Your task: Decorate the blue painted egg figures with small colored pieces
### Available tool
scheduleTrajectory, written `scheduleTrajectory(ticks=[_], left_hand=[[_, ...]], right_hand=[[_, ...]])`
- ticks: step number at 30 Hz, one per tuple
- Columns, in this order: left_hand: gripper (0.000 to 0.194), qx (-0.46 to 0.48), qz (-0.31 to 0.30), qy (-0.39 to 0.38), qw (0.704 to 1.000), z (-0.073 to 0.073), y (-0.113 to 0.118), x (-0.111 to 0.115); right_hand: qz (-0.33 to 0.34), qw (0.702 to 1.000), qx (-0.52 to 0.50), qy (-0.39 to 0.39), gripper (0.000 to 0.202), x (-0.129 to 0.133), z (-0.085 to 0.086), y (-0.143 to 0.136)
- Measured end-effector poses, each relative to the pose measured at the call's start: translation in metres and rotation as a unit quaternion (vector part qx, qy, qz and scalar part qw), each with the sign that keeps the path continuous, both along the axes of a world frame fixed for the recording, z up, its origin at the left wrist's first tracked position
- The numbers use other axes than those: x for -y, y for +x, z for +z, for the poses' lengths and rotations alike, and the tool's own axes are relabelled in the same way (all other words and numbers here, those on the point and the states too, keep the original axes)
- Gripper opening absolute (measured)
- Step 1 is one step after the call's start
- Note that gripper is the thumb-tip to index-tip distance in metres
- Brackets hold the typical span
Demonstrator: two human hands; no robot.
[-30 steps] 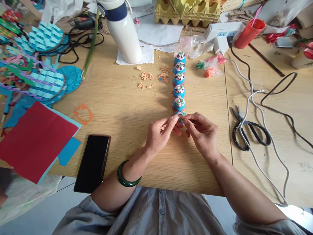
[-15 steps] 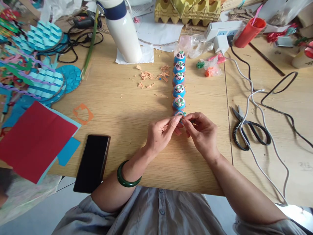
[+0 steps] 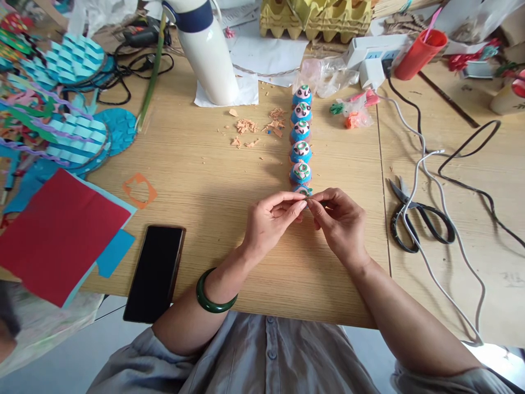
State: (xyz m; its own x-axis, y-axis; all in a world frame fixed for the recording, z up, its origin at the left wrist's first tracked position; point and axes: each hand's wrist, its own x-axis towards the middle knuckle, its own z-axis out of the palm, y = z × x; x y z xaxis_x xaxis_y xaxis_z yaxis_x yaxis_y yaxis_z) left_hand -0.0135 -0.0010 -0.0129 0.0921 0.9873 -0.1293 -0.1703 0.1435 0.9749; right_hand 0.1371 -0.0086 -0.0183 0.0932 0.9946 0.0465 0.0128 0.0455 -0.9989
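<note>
A straight row of several small blue domes (image 3: 301, 152) with pink tops and green and dark curls runs away from me on the wooden table. At its near end, my left hand (image 3: 274, 221) and my right hand (image 3: 339, 223) meet fingertip to fingertip, thumbs and forefingers pinched together. Something small and dark green shows by the right fingers; the rest of what they pinch is too small to make out. The nearest dome (image 3: 302, 190) lies just beyond the fingertips, partly hidden by them. Orange shavings (image 3: 246, 126) are scattered left of the row.
Black scissors (image 3: 422, 210) and white cables lie at the right. On the left are a black phone (image 3: 154, 273), red paper (image 3: 63, 235) and blue woven pieces. A white bottle (image 3: 209, 60), yellow egg trays (image 3: 315, 19) and a red cup (image 3: 420, 53) stand at the back.
The left fingers have straightened slightly and shifted a little toward the right fingertips. The right hand has barely moved, and the row of domes stays in place.
</note>
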Motion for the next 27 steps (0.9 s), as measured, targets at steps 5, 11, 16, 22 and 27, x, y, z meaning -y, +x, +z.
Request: scheduleTrajectory(ticks=[5,11,16,22,27], left_hand=[[0.032,0.001,-0.006,-0.017,1.000,0.002,0.000,-0.001],[0.030,-0.015,0.023,0.001,1.000,-0.002,-0.005,-0.005],[0.027,-0.033,0.059,-0.016,0.998,-0.006,-0.011,-0.012],[0.021,-0.027,0.040,-0.036,0.998,-0.008,-0.013,-0.016],[0.023,-0.031,0.035,-0.041,0.998,-0.012,-0.011,-0.019]], right_hand=[[-0.001,1.000,0.012,0.001,0.027,0.000,-0.001,0.000],[-0.007,0.999,-0.041,-0.029,0.031,-0.001,0.003,-0.002],[-0.059,0.996,-0.046,-0.042,0.033,-0.007,-0.001,0.003],[-0.054,0.994,-0.066,-0.073,0.028,-0.013,-0.011,0.007],[-0.052,0.994,-0.062,-0.077,0.025,-0.013,-0.014,0.006]])
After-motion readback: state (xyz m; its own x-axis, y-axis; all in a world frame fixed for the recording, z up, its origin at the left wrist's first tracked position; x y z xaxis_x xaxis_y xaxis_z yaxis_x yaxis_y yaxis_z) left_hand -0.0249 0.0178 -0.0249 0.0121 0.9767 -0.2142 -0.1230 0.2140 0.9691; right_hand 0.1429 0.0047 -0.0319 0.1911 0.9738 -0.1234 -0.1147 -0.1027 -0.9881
